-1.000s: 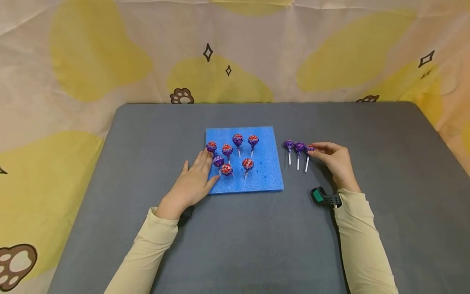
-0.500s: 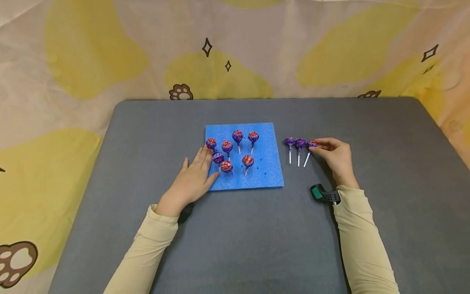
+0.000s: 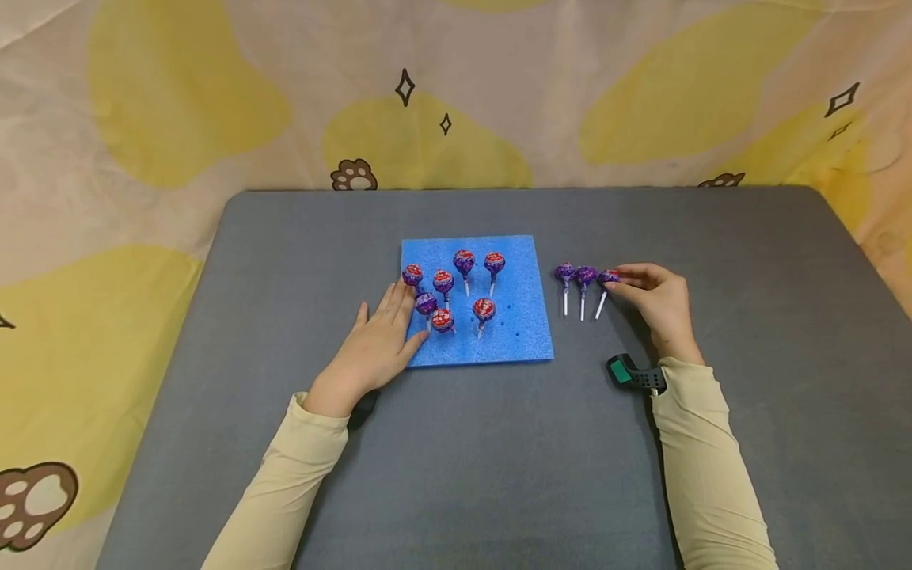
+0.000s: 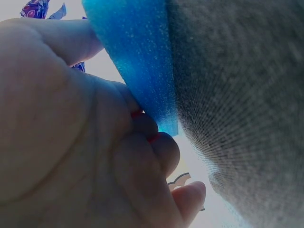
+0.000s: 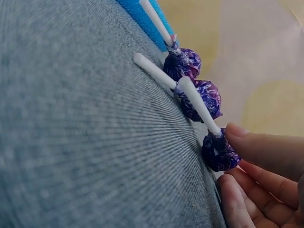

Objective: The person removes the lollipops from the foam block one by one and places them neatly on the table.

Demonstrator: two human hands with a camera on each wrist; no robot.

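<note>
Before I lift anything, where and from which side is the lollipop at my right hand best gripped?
Pinch the lollipop by its round wrapped head, probably best from its right, where the right hand is. The middle lollipop lies close on its left, and the white stick slants away from the hand, so a head grip should leave the stick free.

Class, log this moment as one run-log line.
left hand: touches blue board | right hand: pinches lollipop | table: two more lollipops | blue board: seven lollipops

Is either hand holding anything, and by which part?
The right hand pinches a lollipop by its wrapped head; the left hand only touches the blue board.
</note>
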